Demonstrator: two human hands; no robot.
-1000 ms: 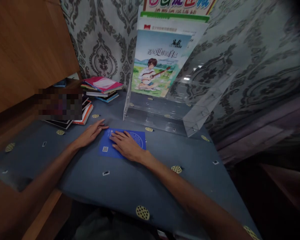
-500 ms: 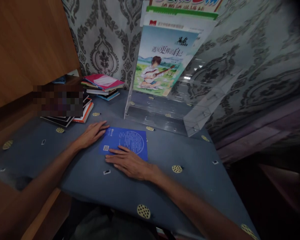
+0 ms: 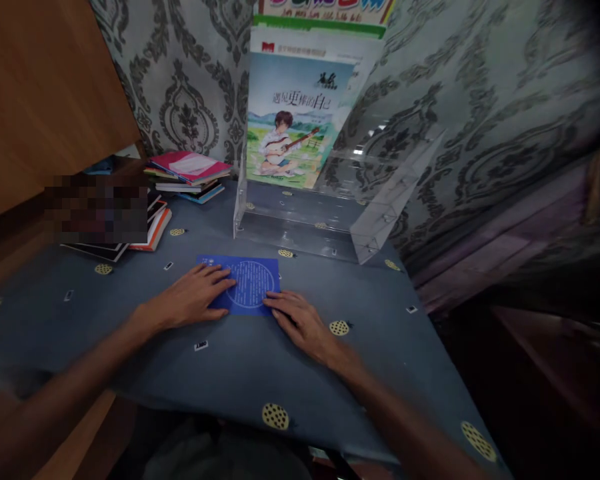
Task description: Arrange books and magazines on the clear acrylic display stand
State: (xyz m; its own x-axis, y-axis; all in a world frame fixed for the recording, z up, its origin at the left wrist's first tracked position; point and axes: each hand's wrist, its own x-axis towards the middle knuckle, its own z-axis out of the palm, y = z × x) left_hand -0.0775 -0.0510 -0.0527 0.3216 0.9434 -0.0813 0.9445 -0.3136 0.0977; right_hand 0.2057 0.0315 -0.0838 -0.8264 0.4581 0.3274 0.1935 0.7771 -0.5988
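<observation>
A blue printed booklet or card point(image 3: 253, 283) with white text inside a circle lies flat on the cloth-covered table. Across its left part rests my left hand point(image 3: 195, 293), fingers stretched out and partly covering the print. My right hand point(image 3: 303, 323) touches its lower right edge with the fingertips, the fingers extended and close together. Neither hand lifts the blue sheet. Whether it has several pages cannot be made out.
Behind it stands a clear acrylic rack point(image 3: 300, 230) holding a book with a guitar player on its cover point(image 3: 290, 120). Stacked books point(image 3: 190, 173) and a second pile point(image 3: 153, 230), partly blurred out, sit at the left. A wooden panel point(image 3: 45, 87) borders that side.
My left hand has moved from the left edge onto the blue sheet. My right hand has slid right, from its lower middle to its right edge. The view has shifted slightly.
</observation>
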